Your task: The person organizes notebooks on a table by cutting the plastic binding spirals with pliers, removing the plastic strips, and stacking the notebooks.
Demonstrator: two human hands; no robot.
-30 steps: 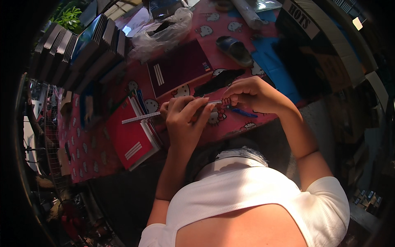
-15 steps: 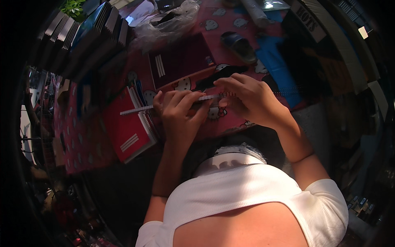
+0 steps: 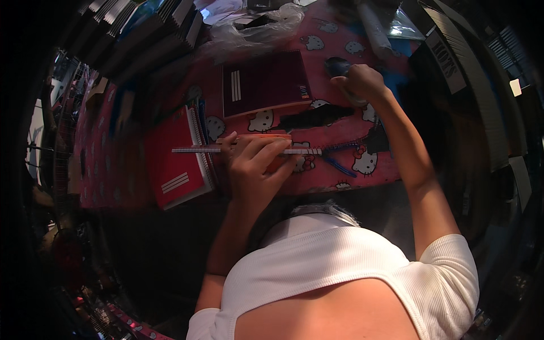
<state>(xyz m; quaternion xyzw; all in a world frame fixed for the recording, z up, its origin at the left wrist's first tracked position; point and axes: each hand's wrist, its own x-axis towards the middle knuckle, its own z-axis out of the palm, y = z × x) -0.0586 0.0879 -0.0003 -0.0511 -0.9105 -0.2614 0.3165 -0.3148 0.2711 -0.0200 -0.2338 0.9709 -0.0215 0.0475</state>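
My left hand (image 3: 256, 161) is closed around a thin notebook (image 3: 192, 150), held nearly edge-on above the table's front, with its row of binding holes showing. Orange parts appear behind and below the fingers. From the notebook's right end a dark spiral wire (image 3: 354, 140) stretches rightward over the cloth. A slim blue handle-like piece (image 3: 340, 165) lies just below that wire. Farther off at the right, my right hand (image 3: 365, 82) has its fingers curled at a dark, rounded, oblong object (image 3: 338, 66). The hand covers part of this object, and what the fingertips grip is hidden.
A dark purple notebook (image 3: 266, 82) lies beyond my left hand. Red spiral notebooks (image 3: 178, 164) lie at the left. Tall notebook stacks (image 3: 153, 42), a clear plastic bag (image 3: 260, 28) and a cardboard box (image 3: 453, 62) surround the pink patterned tablecloth (image 3: 328, 42).
My right hand has left the notebook's wire end and reached away to the dark oblong object. My left hand keeps its hold on the notebook. The whole view has shifted slightly.
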